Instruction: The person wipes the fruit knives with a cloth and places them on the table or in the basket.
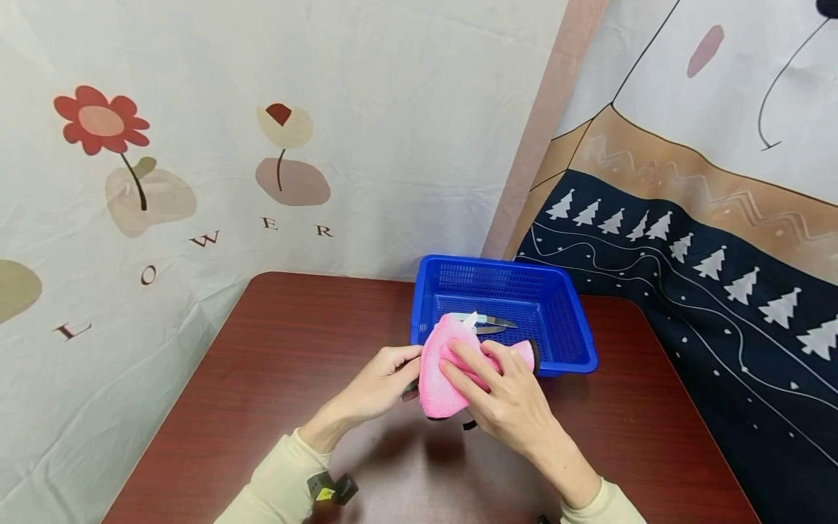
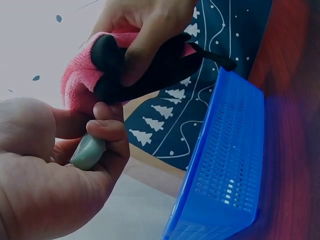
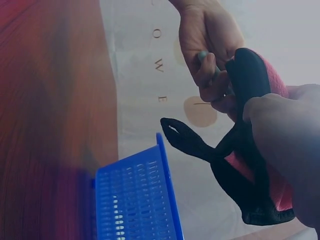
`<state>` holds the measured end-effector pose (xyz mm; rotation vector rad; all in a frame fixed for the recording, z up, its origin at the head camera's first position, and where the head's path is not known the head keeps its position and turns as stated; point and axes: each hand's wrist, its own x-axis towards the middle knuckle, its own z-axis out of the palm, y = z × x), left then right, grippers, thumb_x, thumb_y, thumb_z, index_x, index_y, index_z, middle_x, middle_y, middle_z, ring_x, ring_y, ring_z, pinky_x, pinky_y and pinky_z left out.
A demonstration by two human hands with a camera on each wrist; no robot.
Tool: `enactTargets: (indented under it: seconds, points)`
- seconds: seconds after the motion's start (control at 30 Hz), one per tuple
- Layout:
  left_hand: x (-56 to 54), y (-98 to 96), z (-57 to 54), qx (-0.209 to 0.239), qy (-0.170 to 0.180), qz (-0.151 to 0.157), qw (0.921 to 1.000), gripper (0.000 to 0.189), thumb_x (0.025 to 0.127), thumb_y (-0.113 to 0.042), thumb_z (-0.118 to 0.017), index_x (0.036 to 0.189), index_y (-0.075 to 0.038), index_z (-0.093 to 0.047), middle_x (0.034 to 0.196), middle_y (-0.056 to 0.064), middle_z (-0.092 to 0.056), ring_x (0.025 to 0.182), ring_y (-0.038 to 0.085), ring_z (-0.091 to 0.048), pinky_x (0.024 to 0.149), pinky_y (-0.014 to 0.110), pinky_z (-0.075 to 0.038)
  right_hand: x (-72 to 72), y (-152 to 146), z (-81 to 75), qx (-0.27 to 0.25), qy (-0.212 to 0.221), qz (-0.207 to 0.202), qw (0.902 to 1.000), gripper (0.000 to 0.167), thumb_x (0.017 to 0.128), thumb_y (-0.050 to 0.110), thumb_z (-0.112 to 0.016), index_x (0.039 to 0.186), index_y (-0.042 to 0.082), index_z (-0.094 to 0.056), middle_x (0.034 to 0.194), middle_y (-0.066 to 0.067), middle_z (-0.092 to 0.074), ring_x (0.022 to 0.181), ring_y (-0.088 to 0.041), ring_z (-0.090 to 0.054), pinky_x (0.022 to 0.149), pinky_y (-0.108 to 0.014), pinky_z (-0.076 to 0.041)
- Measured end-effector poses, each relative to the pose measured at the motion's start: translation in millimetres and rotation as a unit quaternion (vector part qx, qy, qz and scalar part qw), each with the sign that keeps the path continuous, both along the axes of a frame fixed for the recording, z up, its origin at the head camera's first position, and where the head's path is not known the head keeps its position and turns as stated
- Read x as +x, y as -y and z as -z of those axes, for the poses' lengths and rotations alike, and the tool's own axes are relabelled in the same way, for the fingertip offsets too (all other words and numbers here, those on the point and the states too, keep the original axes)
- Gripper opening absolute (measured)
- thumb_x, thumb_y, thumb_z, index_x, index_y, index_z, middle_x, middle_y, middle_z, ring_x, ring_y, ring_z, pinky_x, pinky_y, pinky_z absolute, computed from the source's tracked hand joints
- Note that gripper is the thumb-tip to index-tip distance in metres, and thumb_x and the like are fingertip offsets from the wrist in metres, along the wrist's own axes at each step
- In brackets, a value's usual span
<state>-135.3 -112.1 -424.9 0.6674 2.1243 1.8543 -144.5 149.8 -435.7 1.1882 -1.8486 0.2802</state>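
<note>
My left hand [image 1: 378, 384] grips a knife by its pale green handle [image 2: 89, 152], the handle's end showing between curled fingers in the left wrist view. The blade is mostly hidden by a pink cloth [image 1: 435, 387] with black edging and a black loop [image 3: 184, 139]. My right hand [image 1: 513, 400] holds this cloth from above, fingers spread over its pink side and thumb on the black underside. A pale pointed tip [image 1: 471, 319] shows at the cloth's far edge. Both hands are close together at the near left side of a blue basket [image 1: 581, 349].
Inside the basket lie knives [image 1: 499, 322] with light handles. The basket stands at the back of the brown table [image 1: 294, 327]. Behind it hang a pale printed cloth backdrop [image 1: 393, 109] and a dark one with white trees [image 1: 655, 291].
</note>
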Motion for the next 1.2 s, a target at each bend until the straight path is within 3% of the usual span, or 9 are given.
enactTargets:
  seconds: [0.2,0.37,0.5,0.67,0.93,1.03,1.2]
  points:
    - [-1.2,0.6,0.8,-0.011,-0.005,0.005,0.9999,0.032,0.122,-0.018,-0.048,0.11,-0.002,-0.073,0.081,0.02,-0.057,0.064,0.008,-0.047,0.06,0.02,-0.041,0.3,-3,1.4,0.007,0.017,0.016,0.9997,0.037,0.115,0.026,-0.055,0.143,0.016,-0.077,0.151,-0.011,-0.074,0.115,-0.038,-0.066,0.1,-0.047,-0.057]
    - [-1.3,1.1,0.4,-0.027,-0.02,0.006,0.9994,0.031,0.121,-0.015,-0.049,0.106,0.0,-0.071,0.081,0.015,-0.058,0.062,0.006,-0.046,0.058,0.018,-0.036,-3.3,-9,2.3,0.006,0.036,0.032,0.9988,0.039,0.117,0.028,-0.051,0.144,0.018,-0.077,0.151,-0.013,-0.073,0.117,-0.04,-0.066,0.098,-0.049,-0.059]
    - [-0.6,1.5,-0.4,-0.036,-0.011,0.002,0.9993,0.033,0.121,-0.017,-0.051,0.103,0.002,-0.071,0.082,0.013,-0.06,0.062,0.005,-0.045,0.057,0.017,-0.036,-7.8,-14,2.9,-0.001,0.045,0.041,0.9982,0.038,0.117,0.028,-0.051,0.143,0.017,-0.077,0.151,-0.014,-0.073,0.118,-0.042,-0.065,0.098,-0.051,-0.059]
    - [-0.1,1.7,-2.1,-0.045,0.007,-0.002,0.999,0.033,0.121,-0.02,-0.052,0.106,-0.002,-0.074,0.085,0.014,-0.062,0.065,0.006,-0.047,0.057,0.017,-0.038,-14.8,-20,2.6,-0.02,0.038,0.045,0.998,0.037,0.115,0.027,-0.053,0.141,0.016,-0.078,0.149,-0.015,-0.074,0.117,-0.045,-0.066,0.096,-0.054,-0.058]
    - [0.9,3.1,-2.1,-0.039,0.019,0.003,0.999,0.034,0.122,-0.018,-0.048,0.121,0.0,-0.076,0.09,0.002,-0.064,0.068,0.005,-0.049,0.056,0.017,-0.037,-22.0,-36,0.4,-0.03,0.053,0.076,0.9952,0.042,0.117,0.032,-0.049,0.146,0.016,-0.075,0.153,-0.017,-0.071,0.114,-0.044,-0.061,0.089,-0.056,-0.056]
    - [1.2,3.8,-1.1,-0.04,0.015,0.006,0.9991,0.034,0.122,-0.019,-0.048,0.122,-0.001,-0.076,0.091,0.0,-0.064,0.069,0.004,-0.05,0.056,0.017,-0.038,-24.5,-42,-0.7,-0.031,0.066,0.088,0.9934,0.041,0.113,0.028,-0.055,0.147,0.015,-0.074,0.155,-0.018,-0.069,0.115,-0.044,-0.06,0.088,-0.056,-0.055]
    - [1.8,4.5,0.6,-0.036,0.008,0.017,0.9992,0.034,0.122,-0.018,-0.047,0.119,-0.001,-0.076,0.091,0.0,-0.063,0.071,0.004,-0.05,0.056,0.016,-0.038,-30.4,-49,-2.7,-0.044,0.069,0.109,0.9907,0.051,0.095,0.018,-0.072,0.145,0.013,-0.075,0.155,-0.019,-0.069,0.112,-0.046,-0.06,0.085,-0.057,-0.052]
